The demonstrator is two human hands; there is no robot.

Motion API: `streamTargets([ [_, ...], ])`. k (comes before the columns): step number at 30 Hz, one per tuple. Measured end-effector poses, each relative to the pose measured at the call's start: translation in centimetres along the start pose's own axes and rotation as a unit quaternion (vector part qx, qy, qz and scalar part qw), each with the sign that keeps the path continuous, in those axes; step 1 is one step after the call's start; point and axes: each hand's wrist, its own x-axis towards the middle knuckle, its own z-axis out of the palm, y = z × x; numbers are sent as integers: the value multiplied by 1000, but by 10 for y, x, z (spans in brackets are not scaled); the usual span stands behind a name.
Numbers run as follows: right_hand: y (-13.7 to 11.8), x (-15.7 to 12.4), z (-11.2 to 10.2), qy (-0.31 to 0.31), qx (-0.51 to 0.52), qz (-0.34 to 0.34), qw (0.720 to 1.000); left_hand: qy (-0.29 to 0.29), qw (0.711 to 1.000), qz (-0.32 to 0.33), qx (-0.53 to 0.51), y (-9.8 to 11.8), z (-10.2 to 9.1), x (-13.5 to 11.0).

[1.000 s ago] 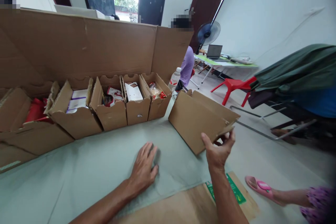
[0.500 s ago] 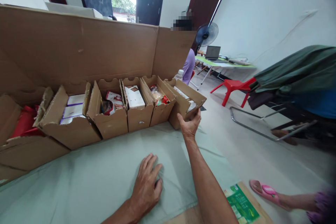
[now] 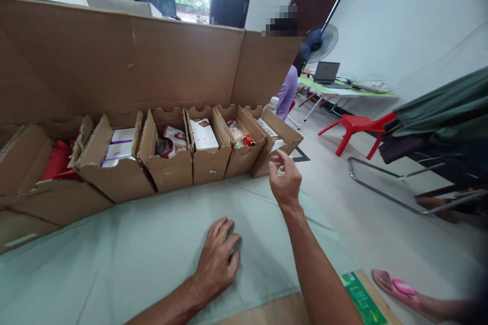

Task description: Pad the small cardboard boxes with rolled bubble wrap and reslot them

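Observation:
My left hand lies palm down on the pale green cloth, fingers apart, holding nothing. Just in front of the rightmost cardboard bin is my right hand, its fingers curled with a gap to the thumb and nothing visible between them. White packages sit inside that bin. To its left, a row of similar bins holds colourful snack packets, a white box, a red and white packet, white and purple boxes and a red package.
A tall cardboard panel stands behind the bins, with a clear bottle by its right end. A person in purple is beyond it. To the right are a red stool, a metal-framed chair and a foot in a pink slipper.
My right hand has let go of the rightmost bin's front and drawn back slightly, its fingers curling. The bin now stands closer against its neighbour. My left hand stays on the cloth.

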Motion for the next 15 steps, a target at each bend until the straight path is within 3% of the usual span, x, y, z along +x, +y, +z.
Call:
streamTargets([
  [4, -52, 32, 12, -168, -63, -56, 982, 1, 1000, -11, -8, 0, 2, 3],
  [8, -74, 37, 7, -204, -110, -61, 971, 38, 998, -40, -29, 1, -4, 4],
  [11, -71, -5, -35, -190, -90, -68, 975, 90, 992, -65, -53, 3, -23, -4],
  [15, -48, -101, -136, -145, 23, -75, 986, 148, 981, -91, -80, 5, -58, -23],
])
